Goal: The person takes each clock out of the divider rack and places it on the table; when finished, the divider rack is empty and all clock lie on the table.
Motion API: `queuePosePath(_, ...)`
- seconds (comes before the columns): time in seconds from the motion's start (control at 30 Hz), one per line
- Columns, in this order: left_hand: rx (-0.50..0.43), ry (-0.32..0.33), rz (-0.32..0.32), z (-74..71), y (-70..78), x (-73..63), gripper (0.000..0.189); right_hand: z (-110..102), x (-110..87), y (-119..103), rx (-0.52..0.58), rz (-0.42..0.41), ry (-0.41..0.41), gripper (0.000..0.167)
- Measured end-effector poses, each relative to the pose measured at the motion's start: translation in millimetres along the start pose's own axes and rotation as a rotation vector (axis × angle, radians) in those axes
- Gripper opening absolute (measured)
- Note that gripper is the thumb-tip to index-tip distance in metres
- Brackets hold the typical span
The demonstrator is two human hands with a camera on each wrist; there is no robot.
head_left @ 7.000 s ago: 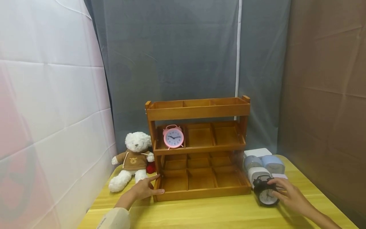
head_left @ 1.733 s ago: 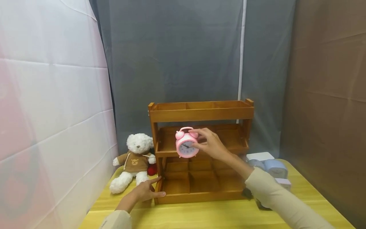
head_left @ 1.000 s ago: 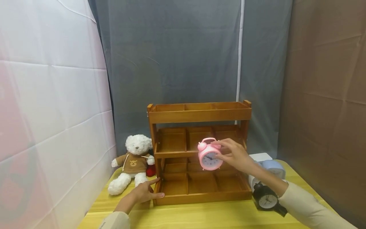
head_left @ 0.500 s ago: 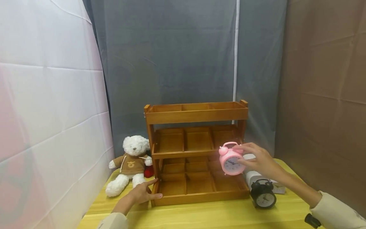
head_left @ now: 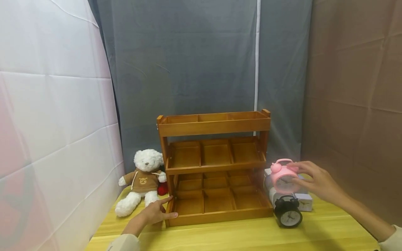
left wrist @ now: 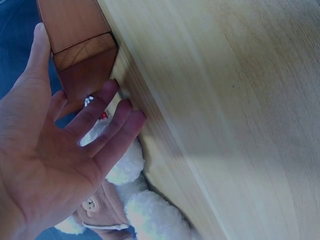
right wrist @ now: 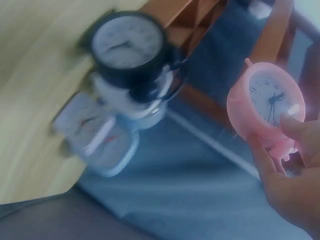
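Note:
My right hand pinches a pink twin-bell alarm clock by its right side, thumb at the face and fingers by the bell. In the head view the clock overlaps the clocks behind it; the right wrist view shows the pink clock apart from them. A black twin-bell alarm clock stands just below it on the table. My left hand touches the front left corner of a brown wooden rack, its thumb along the front edge. The left wrist view shows that hand with fingers extended beside the rack.
A white teddy bear in a brown hoodie sits left of the rack, a red ball-like thing next to it. Behind the black clock, at the rack's right, are several pale clocks, among them a small white square one. Cloth walls enclose the table.
The black clock was set down at the right earlier. My right hand took the pink clock out of the middle tier's left compartment and has carried it right, past the rack. The left hand stays put.

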State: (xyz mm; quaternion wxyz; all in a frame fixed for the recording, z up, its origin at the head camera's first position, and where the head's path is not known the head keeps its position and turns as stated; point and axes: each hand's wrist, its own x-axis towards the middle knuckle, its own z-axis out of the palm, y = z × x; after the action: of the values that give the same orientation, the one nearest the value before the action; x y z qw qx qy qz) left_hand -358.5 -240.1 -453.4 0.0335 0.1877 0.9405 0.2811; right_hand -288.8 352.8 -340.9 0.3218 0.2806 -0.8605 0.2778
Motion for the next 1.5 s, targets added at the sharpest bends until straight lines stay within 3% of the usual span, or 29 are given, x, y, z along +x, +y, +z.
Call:
queuePosePath(0.27,0.000,0.003,0.011,1.2,-1.7,1.3,0.090,-20.4,-37.9,46.5,-0.107,0.034,0.036,0.050)
queuePosePath(0.43,-0.004,-0.004,0.012,1.0,-3.0,2.7,0.090,-31.5,-57.6,70.1,-0.150,0.086,0.010,0.048)
queuePosePath(0.63,0.004,0.005,0.024,-1.2,-0.4,1.6,0.090,-35.2,-77.8,82.3,-0.176,0.151,-0.043,0.049)
queuePosePath(0.93,-0.003,0.000,0.032,-1.8,3.7,-0.1,0.089,-16.4,-114.3,99.0,-0.109,0.088,-0.059,0.052)
queuePosePath(1.1,0.010,0.009,0.032,-1.0,2.4,1.1,0.088,-1.5,-131.7,107.0,-0.083,0.022,-0.009,0.059)
queuePosePath(1.33,0.011,-0.003,0.028,-0.3,0.7,2.0,0.091,15.0,-141.1,114.5,0.062,-0.033,0.013,0.061)
queuePosePath(1.5,0.015,0.001,0.021,-0.3,1.3,1.4,0.091,19.5,-141.9,112.3,0.053,-0.010,0.048,0.057)
